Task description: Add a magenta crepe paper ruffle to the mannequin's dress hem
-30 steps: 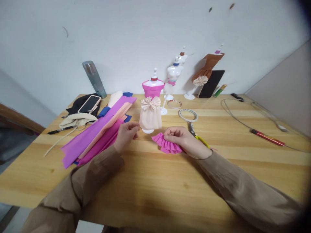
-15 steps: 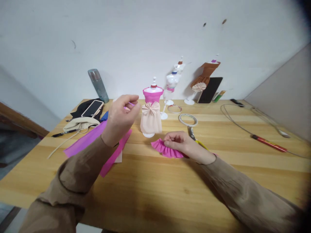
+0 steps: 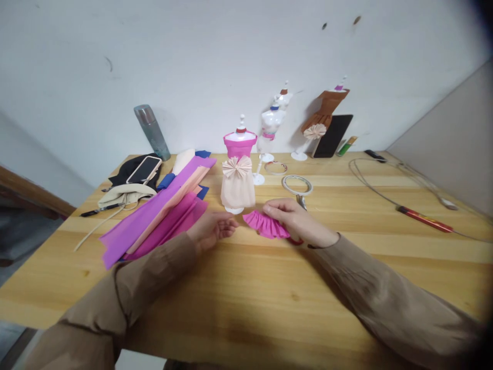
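Observation:
My right hand (image 3: 298, 222) is closed on a pleated magenta paper ruffle (image 3: 265, 225), pinching its top edge and holding it down on the wooden table (image 3: 246, 288). To the left of the ruffle, my left hand (image 3: 213, 229) lies low on the table. Its fingers stretch toward the ruffle's left end and hold nothing I can see. Just behind the hands stands a small white mannequin in a peach paper dress with a fan bow (image 3: 238, 186).
Purple, pink and peach paper sheets (image 3: 154, 216) lie to the left. Behind are a pink-topped mannequin (image 3: 241, 141), two more mannequins, a tablet (image 3: 333, 134), a bottle (image 3: 151, 131), a phone (image 3: 144, 168), tape rings (image 3: 297, 184), scissors (image 3: 301, 200). A red-handled tool (image 3: 423, 218) and cable lie right.
My left hand rose with pinched fingers beside the peach dress, then came back down next to the ruffle. My right hand stayed on the ruffle and shifted it slightly.

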Demonstrator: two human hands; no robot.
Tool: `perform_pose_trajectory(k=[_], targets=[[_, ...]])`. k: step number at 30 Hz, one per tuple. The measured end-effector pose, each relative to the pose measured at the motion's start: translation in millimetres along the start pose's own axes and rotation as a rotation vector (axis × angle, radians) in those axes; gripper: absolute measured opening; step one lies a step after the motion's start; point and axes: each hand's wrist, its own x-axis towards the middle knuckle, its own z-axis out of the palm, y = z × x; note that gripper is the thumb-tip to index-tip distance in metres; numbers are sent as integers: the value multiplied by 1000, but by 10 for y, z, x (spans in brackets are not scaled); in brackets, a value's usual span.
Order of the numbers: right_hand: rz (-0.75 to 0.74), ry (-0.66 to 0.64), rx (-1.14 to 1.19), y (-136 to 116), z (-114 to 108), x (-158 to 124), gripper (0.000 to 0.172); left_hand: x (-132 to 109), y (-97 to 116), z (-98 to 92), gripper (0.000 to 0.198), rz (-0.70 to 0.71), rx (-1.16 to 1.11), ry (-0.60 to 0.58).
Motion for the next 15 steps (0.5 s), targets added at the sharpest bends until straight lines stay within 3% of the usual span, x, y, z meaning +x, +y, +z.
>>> perform_pose_trajectory(k=[8, 12, 15], targets=[[44, 48, -2, -66, -77, 16, 53, 182, -221, 277, 17, 87, -77, 12], [49, 30, -54, -50, -117, 16, 54, 198, -293, 209, 5, 178, 196, 60], [49, -1, -91, -39, -126, 13, 53, 139, -330, 109, 11, 521, 625, 93]])
